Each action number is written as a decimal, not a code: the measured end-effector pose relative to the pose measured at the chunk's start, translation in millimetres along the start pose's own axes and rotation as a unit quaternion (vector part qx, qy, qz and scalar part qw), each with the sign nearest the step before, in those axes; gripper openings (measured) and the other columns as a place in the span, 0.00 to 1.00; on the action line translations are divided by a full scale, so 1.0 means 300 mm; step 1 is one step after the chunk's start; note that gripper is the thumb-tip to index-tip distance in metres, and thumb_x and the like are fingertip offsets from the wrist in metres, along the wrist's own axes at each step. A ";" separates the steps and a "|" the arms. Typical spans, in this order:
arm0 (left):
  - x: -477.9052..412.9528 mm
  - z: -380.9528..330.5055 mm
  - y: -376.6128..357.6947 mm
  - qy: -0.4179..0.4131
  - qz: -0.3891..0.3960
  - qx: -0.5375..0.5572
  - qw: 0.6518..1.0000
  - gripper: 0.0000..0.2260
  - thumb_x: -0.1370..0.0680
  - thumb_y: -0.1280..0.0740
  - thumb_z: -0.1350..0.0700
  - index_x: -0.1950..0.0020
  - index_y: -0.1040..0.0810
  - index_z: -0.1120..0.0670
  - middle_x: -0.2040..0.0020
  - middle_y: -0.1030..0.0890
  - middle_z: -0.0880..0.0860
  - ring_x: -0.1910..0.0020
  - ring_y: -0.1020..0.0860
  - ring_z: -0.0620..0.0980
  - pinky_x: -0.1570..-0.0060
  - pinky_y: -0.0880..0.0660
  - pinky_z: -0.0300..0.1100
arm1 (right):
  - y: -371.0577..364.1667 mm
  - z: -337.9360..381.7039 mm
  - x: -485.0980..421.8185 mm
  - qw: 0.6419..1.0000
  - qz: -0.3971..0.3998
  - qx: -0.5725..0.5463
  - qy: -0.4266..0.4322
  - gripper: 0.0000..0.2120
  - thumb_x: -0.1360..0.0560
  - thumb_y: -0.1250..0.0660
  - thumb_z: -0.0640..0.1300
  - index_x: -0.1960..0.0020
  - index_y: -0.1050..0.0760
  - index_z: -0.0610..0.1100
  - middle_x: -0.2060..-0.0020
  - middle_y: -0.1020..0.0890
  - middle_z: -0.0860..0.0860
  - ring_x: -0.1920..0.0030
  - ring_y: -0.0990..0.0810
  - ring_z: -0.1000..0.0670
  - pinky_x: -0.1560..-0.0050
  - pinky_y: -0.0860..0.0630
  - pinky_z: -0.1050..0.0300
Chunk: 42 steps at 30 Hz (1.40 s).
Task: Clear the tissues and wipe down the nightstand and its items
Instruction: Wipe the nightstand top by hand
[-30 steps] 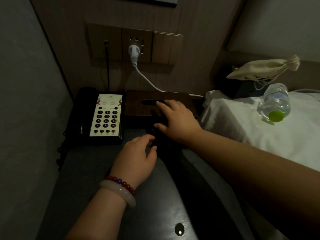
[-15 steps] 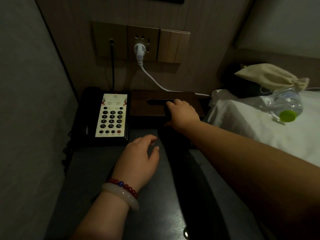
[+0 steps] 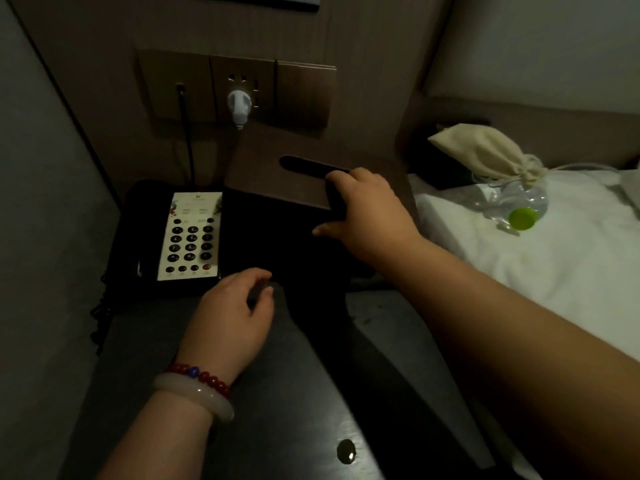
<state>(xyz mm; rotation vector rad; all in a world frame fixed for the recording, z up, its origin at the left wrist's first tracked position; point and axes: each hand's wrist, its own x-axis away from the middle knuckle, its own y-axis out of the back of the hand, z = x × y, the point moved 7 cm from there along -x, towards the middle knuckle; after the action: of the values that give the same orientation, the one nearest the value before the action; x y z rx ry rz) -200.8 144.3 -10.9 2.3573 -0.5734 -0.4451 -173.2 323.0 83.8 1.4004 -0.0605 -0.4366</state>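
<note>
A dark wooden tissue box (image 3: 270,174) with a long slot in its lid is at the back of the dark nightstand (image 3: 145,358), raised and tilted toward me. My right hand (image 3: 367,216) grips its near right corner, with fingers in the slot and the thumb against the dark front face. No tissue shows in the slot. My left hand (image 3: 232,313), with bracelets on the wrist, rests on the nightstand in front of the box, fingers loosely curled and holding nothing I can make out.
A black telephone (image 3: 188,237) with a white keypad sits at the back left, its cord running up the wall. A white plug (image 3: 239,107) is in the wall socket. On the white bed (image 3: 554,265) to the right lie a water bottle (image 3: 519,206) and a cloth bag (image 3: 478,150).
My right hand closed on the tissue box and lifted it up off the nightstand, so it now hides the white cable. My left hand stayed on the top.
</note>
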 end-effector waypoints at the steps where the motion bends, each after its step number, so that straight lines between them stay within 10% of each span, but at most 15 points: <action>1: 0.003 -0.004 0.001 0.001 -0.001 -0.001 1.000 0.14 0.21 0.38 0.54 0.36 0.27 0.49 0.48 0.28 0.44 0.62 0.26 0.40 0.66 0.35 0.28 | 0.033 -0.016 0.030 1.000 -0.008 -0.005 -0.006 0.36 0.33 0.27 0.56 0.30 0.36 0.49 0.37 0.30 0.47 0.36 0.32 0.43 0.32 0.35 0.47; 15: 0.019 -0.139 -0.068 -0.008 0.043 -0.033 0.998 0.15 0.21 0.39 0.53 0.34 0.28 0.50 0.39 0.26 0.51 0.49 0.30 0.42 0.52 0.32 0.38 | 0.301 -0.375 0.438 0.985 0.021 0.093 -0.145 0.35 0.37 0.24 0.57 0.33 0.31 0.52 0.45 0.27 0.49 0.43 0.28 0.44 0.50 0.32 0.55; 34: 0.045 -0.164 -0.090 0.005 0.075 -0.064 0.995 0.16 0.21 0.39 0.53 0.33 0.29 0.48 0.39 0.27 0.51 0.57 0.27 0.47 0.55 0.27 0.42 | 0.288 -0.594 0.379 0.969 0.018 0.147 -0.196 0.35 0.32 0.28 0.58 0.30 0.34 0.49 0.38 0.27 0.43 0.38 0.30 0.40 0.34 0.37 0.45; 42: 0.041 -0.158 -0.092 0.012 0.089 -0.072 0.993 0.16 0.21 0.39 0.52 0.33 0.30 0.48 0.39 0.27 0.51 0.52 0.25 0.47 0.53 0.27 0.42 | 0.268 -0.624 0.355 0.967 0.039 0.161 -0.195 0.35 0.28 0.31 0.56 0.26 0.42 0.53 0.30 0.33 0.49 0.30 0.37 0.42 0.29 0.56 0.34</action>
<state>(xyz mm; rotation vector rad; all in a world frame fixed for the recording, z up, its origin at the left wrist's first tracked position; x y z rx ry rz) -161.1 181.6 2.8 2.1499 -0.7085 -0.3647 1.1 471.6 104.3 1.6048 -0.5257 -0.6543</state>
